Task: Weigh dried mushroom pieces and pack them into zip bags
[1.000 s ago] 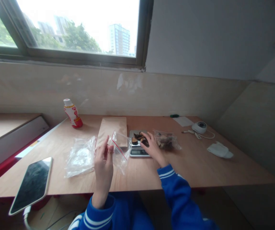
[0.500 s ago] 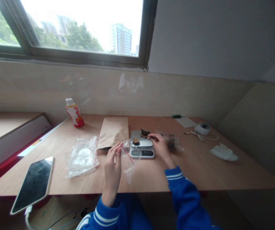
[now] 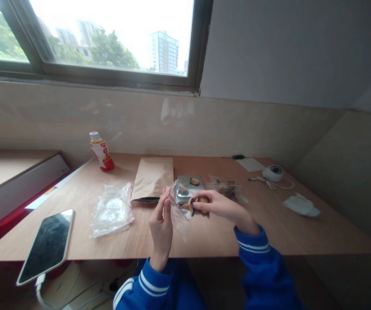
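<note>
your left grip point(image 3: 161, 221) pinches the clear zip bag point(image 3: 181, 224) near its red-lined mouth, the bag hanging over the front of the bench point(image 3: 221, 241). your right grip point(image 3: 219, 206) is closed on a few dried brown slices point(image 3: 203, 207), fingers pressed around them, and one end of the slices reaches to the bag's mouth; you cannot tell from here how far inside it goes. just behind your hands sits the silver scale point(image 3: 179, 199), partly hidden, with one loose piece point(image 3: 194, 181) on its plate and a dark one seen blurred through the plastic. to the right of the scale lies a filled clear bag point(image 3: 235, 188) with dark pieces in it. to the left you have the brown paper bag point(image 3: 155, 177), lying flat with its dark opening towards you, and beside it the flat clear bags point(image 3: 112, 211).
</note>
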The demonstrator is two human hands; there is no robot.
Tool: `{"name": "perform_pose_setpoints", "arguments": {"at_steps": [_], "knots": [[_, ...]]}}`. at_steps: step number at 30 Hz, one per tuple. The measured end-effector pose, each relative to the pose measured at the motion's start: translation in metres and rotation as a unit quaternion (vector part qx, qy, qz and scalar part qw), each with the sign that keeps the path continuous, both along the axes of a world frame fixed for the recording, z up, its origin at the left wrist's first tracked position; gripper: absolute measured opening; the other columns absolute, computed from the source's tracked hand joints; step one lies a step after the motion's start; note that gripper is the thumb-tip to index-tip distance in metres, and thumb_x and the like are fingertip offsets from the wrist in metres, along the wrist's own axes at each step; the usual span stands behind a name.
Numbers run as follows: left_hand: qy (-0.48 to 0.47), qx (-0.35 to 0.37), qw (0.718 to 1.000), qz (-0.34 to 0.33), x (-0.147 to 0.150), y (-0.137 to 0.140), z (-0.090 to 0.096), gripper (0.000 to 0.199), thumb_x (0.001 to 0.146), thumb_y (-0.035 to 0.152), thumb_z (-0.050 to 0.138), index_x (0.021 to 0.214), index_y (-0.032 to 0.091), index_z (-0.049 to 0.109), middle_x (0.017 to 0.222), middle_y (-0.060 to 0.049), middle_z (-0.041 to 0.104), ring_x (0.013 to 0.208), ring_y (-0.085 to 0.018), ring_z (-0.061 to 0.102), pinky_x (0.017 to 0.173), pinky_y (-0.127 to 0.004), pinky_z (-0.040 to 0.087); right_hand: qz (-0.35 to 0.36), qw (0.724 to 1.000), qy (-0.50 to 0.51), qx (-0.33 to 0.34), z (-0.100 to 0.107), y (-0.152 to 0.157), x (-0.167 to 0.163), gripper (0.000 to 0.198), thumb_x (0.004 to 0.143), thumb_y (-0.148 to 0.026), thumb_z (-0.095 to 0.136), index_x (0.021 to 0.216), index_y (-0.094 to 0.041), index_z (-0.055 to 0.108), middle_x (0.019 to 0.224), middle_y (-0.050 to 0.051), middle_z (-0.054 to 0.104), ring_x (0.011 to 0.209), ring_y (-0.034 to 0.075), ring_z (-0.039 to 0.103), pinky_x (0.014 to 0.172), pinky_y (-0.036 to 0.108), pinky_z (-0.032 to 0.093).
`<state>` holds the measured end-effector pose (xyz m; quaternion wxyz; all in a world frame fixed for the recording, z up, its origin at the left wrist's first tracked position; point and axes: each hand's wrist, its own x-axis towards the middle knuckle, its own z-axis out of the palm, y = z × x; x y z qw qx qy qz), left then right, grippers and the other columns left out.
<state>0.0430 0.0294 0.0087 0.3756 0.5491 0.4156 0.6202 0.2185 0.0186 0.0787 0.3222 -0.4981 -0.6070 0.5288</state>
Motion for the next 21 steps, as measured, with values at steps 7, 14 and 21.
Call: {"name": "perform_pose_setpoints", "arguments": {"at_steps": [7,14,21], "knots": [[-0.048,-0.017,0.998,-0.034,0.002,-0.007,-0.001,0.038,0.091,0.041,0.049,0.121,0.023,0.064,0.130,-0.004,0.062,0.126,-0.022,0.052,0.105,-0.033,0.043,-0.120,0.987,-0.099,0.048,0.014,-0.002,-0.017,0.032,0.084,-0.041,0.059,0.108,-0.020,0.064,0.075,0.002,0.063,0.064,0.014,0.058,0.053,0.024,0.045],[-0.125,-0.076,0.989,-0.019,0.008,-0.014,-0.005,0.040,0.090,0.043,0.051,0.122,0.022,0.063,0.128,-0.005,0.063,0.122,-0.023,0.055,0.102,-0.034,0.045,-0.131,0.971,-0.144,0.141,0.019,-0.008,-0.038,0.041,0.090,-0.047,0.052,0.123,-0.022,0.054,0.110,0.008,0.069,0.093,0.021,0.065,0.082,0.035,0.049],[-0.171,-0.082,0.982,0.009,0.003,-0.011,-0.007,0.042,0.091,0.045,0.049,0.124,0.021,0.061,0.130,-0.008,0.061,0.123,-0.023,0.055,0.106,-0.037,0.042,-0.170,0.940,-0.071,0.286,0.005,0.009,-0.021,0.038,0.097,-0.045,0.036,0.108,-0.023,0.065,0.110,0.006,0.068,0.103,0.020,0.062,0.092,0.035,0.046]]}}
